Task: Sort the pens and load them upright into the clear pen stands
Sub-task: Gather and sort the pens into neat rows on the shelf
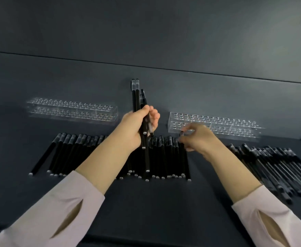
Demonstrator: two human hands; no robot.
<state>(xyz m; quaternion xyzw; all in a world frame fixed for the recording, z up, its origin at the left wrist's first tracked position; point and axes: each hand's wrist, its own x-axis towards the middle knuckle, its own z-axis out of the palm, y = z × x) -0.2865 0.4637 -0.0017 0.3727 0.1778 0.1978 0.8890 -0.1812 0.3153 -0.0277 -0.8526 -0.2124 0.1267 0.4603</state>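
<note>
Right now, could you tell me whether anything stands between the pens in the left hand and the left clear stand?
Nothing visible does. The left hand grips the bundle of pens raised above the pen row; only bare mat lies between it and the left clear stand, whose holes look empty.

Dark grey matte table (146, 202) before me. Lying directly on it, far side: a left clear stand (73, 111) and a right clear stand (215, 127) — both topped with rows of holes, set well apart. Nearer me: a row of black pens (66, 154) lying flat, side by side. To my right — a looser heap of black pens (274, 166), overlapping.
</note>
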